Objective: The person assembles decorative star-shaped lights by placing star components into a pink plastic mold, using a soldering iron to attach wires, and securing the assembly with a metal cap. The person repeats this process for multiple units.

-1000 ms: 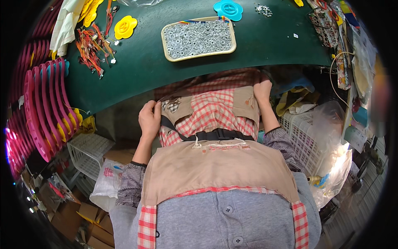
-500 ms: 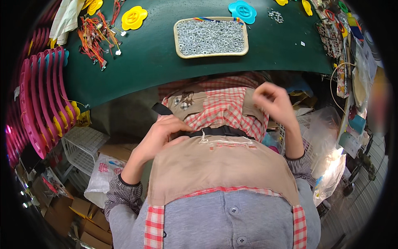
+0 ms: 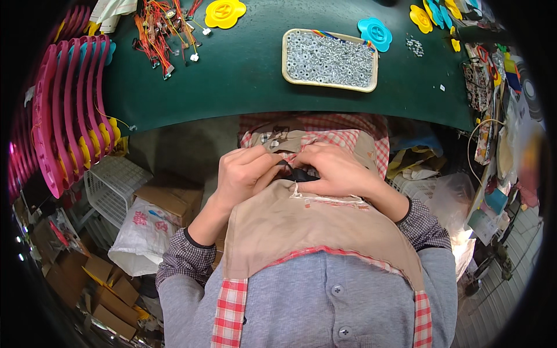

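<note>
Both my hands meet at the waist of the beige and red-checked apron [image 3: 272,223] I wear. A black strap [image 3: 300,175] runs between them across the apron front. My left hand [image 3: 248,173] is closed, its thumb and fingertips pinching the strap. From the other side my right hand [image 3: 332,168] is curled over the same strap, thumb below it and fingers above. The fingertips of both hands are partly hidden, as is the strap's end. Below the strap, a torn pocket edge with white threads [image 3: 331,199] shows on the apron.
On the green table [image 3: 232,87] stands a cream tray [image 3: 285,66] of small metal parts. Red wired parts [image 3: 162,37], a yellow flower-shaped disc [image 3: 225,13] and a blue one [image 3: 375,35] lie around it. Pink curved frames [image 3: 55,116] stack at the left, above a white crate [image 3: 110,185].
My right hand has come down from the right onto the black strap. My left hand has moved inward to meet it. The view has shifted, so the table things appear further right.
</note>
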The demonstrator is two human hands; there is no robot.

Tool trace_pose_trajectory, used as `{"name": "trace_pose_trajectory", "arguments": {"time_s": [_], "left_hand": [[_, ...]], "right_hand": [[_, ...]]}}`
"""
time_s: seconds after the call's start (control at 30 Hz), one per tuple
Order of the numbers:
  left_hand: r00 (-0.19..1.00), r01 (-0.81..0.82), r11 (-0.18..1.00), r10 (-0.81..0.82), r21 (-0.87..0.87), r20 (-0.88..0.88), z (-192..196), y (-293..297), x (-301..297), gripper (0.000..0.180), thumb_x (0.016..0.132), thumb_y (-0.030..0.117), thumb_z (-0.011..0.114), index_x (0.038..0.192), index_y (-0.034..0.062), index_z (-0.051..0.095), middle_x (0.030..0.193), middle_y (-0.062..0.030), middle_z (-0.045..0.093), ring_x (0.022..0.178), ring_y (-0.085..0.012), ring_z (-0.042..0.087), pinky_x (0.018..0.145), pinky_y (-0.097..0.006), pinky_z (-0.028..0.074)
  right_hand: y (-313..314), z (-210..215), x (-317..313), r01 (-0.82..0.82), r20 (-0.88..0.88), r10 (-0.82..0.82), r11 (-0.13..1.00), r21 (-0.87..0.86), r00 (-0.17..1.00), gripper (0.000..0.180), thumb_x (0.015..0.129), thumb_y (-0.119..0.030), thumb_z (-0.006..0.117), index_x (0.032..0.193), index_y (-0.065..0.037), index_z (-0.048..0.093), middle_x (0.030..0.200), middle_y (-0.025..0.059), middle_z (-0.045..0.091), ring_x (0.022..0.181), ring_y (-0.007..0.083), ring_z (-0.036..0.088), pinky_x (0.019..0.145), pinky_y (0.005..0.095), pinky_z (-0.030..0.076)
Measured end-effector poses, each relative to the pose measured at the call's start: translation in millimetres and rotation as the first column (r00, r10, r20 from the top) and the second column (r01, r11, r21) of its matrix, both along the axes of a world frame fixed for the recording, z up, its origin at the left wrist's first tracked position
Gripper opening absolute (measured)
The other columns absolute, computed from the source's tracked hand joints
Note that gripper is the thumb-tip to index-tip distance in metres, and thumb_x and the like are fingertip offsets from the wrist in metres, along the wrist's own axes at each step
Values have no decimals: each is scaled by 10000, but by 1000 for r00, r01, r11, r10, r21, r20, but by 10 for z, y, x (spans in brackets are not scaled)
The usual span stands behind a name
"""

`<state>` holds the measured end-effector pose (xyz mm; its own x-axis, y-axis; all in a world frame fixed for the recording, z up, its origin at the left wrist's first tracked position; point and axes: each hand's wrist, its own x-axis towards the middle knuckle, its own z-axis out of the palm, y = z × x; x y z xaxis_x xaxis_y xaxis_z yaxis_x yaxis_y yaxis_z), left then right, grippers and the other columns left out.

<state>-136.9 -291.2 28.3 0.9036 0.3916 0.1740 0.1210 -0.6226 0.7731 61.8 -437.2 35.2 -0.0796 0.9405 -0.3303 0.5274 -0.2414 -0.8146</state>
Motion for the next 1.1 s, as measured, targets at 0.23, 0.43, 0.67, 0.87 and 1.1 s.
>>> {"name": "trace_pose_trajectory", "arguments": {"time_s": [0.23,0.43,0.67,0.87,1.1], "left_hand": [[984,153,982,-162,-106,-72,-11,177,-84,214,775,136,826,985,121,789,806,-21,619,635,-220,644,540,-350,501],[968,248,963,-251,-108,-16,-108,100,86,246,750,90,790,995,72,768,849,-31,663,677,-235,672,556,-349,508],[971,236,940,-237,-247,23,-123,149,166,230,773,69,814,988,27,745,899,-74,698,773,-257,711,641,-354,561],[962,262,917,-273,-300,8,-104,134,116,253,787,62,827,1026,1,767,930,-103,725,819,-263,722,694,-353,577],[971,220,902,-241,-372,-10,-108,56,86,214,810,11,794,1023,5,771,929,-105,710,836,-277,713,697,-360,569]], "right_hand": [[-123,-116,-39,280,-282,-344,929,-243,896,386,670,-183,908,987,-36,744,909,36,688,822,148,606,734,305,483],[-86,-154,-29,358,-295,-420,901,-244,858,427,652,-298,959,957,-64,774,894,39,730,836,172,659,741,317,522],[-95,-232,-38,389,-335,-455,887,-247,825,445,641,-309,975,946,-60,768,886,35,725,811,162,647,736,302,515],[-127,-269,-43,414,-428,-482,876,-247,764,434,662,-292,990,942,-53,761,879,3,710,802,109,607,721,277,488],[-144,-255,-58,423,-456,-489,872,-246,744,436,667,-289,992,938,-46,753,846,-21,665,768,93,546,691,269,449]]}}
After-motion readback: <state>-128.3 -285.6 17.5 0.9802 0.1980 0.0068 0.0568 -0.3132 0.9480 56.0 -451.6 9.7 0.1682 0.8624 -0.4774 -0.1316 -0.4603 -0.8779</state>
